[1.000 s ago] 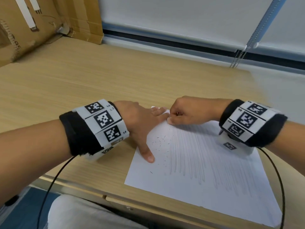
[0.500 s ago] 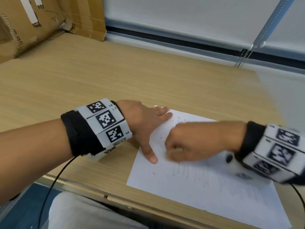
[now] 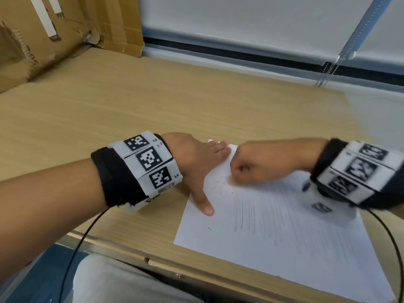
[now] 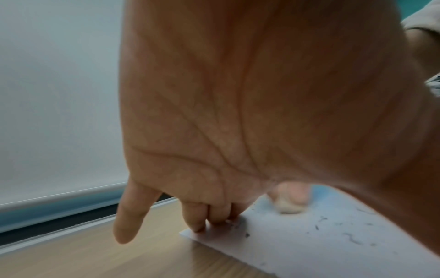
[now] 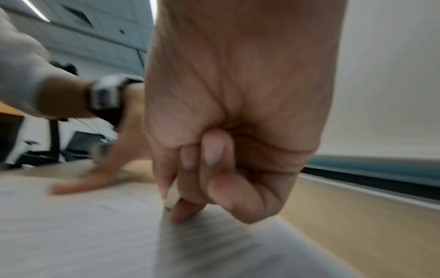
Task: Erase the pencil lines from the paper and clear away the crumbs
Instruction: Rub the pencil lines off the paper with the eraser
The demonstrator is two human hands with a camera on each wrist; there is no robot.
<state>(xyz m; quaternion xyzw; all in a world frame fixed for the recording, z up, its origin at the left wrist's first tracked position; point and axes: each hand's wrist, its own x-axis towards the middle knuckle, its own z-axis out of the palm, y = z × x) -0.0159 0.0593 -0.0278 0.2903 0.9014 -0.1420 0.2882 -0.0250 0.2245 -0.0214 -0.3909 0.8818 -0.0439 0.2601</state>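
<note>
A white sheet of paper [image 3: 273, 237] lies on the wooden desk, covered with faint grey pencil lines [image 3: 258, 211]. Dark eraser crumbs [image 3: 215, 189] are scattered on its upper left part. My left hand [image 3: 203, 169] lies flat on the paper's top left corner, fingers straight and thumb spread. My right hand [image 3: 251, 167] is curled in a fist near the paper's top edge and pinches a small white eraser [image 5: 172, 199] against the sheet. The eraser [image 4: 289, 206] also shows, blurred, in the left wrist view.
Folded cardboard [image 3: 65, 29] leans at the desk's far left. A white roller blind [image 3: 240, 22] with a bead chain [image 3: 325, 73] hangs behind the desk. The desk's front edge [image 3: 166, 263] runs just below the paper, with my lap underneath.
My right hand with the eraser swept down the sheet toward me and then back up to its top edge. My left hand stayed pressing the corner.
</note>
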